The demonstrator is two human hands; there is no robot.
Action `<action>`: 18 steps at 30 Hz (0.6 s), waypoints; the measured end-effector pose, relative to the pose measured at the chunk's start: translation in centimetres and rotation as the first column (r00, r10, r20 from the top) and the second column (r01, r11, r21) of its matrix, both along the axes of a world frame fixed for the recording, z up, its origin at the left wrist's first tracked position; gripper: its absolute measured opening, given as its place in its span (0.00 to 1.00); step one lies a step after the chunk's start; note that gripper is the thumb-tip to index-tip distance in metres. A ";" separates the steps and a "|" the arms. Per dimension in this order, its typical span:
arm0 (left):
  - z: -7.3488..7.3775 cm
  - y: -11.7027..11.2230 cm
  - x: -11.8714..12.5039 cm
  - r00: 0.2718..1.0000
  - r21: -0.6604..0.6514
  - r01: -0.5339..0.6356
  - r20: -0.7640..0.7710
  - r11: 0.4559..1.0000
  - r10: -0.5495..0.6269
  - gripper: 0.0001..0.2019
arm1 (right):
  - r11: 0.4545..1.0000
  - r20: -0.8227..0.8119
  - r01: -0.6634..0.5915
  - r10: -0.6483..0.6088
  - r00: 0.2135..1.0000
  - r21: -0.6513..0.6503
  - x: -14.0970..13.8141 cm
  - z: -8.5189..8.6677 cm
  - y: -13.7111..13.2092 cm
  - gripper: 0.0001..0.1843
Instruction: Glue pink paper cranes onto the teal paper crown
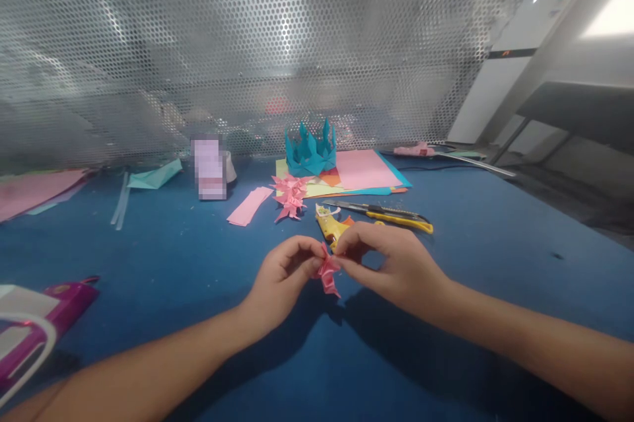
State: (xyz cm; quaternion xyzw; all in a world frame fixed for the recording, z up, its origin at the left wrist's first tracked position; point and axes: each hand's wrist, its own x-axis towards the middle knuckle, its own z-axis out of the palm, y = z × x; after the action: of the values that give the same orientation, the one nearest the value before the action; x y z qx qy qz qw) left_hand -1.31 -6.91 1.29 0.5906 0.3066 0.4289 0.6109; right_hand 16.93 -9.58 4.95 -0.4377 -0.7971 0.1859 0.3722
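Observation:
Both my hands meet over the blue table (446,211) and pinch a small folded pink paper piece (327,275) between them. My left hand (281,277) grips its left side with closed fingers. My right hand (391,262) pinches its right side. Just behind my hands lie yellow scissors (331,224) and a yellow utility knife (391,214). Further back is a pink folded paper star shape (290,194).
A teal paper crown (311,150) stands on a stack of coloured sheets (364,171). A pink paper strip (249,205) and a white roll (228,166) lie mid-table. A teal folded paper (154,175) and pink sheet (34,189) lie at left, a magenta tool (59,306) at near left. A perforated metal screen (247,45) closes the back.

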 end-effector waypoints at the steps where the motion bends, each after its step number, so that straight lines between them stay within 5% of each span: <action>1: 0.0 0.0 0.0 1.000 0.000 0.002 -0.002 1.000 -0.002 0.06 | 1.000 -0.001 -0.004 0.004 1.000 -0.001 0.0 0.0 0.0 0.04; 18: -0.3 0.2 -0.2 0.998 0.061 0.022 -0.052 0.998 -0.019 0.05 | 0.989 0.110 0.009 -0.026 0.994 0.150 0.2 -0.1 0.2 0.06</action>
State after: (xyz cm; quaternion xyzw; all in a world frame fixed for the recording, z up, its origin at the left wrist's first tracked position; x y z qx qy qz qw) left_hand -1.48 -6.73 1.01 0.6231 0.3027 0.4165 0.5887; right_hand 17.11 -9.41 4.81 -0.4252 -0.8246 0.0977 0.3602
